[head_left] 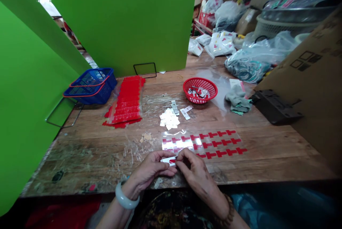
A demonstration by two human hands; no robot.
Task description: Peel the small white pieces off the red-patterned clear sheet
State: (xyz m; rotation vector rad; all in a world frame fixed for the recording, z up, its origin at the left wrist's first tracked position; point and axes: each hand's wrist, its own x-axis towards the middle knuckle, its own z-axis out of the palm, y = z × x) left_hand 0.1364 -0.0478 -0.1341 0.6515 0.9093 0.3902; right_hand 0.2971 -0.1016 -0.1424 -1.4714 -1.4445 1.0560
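Observation:
My left hand and my right hand meet at the table's near edge, both pinching one small white tag with a red sticker on it. Just beyond them lies a clear sheet carrying rows of red T-shaped stickers. Farther back sits a loose pile of small white tags. A red basket holds several tags with red marks.
A stack of red sticker sheets lies at mid-left, with a blue basket behind it. Green screens stand left and back. Grey cloth, a black device, a cardboard box and plastic bags crowd the right.

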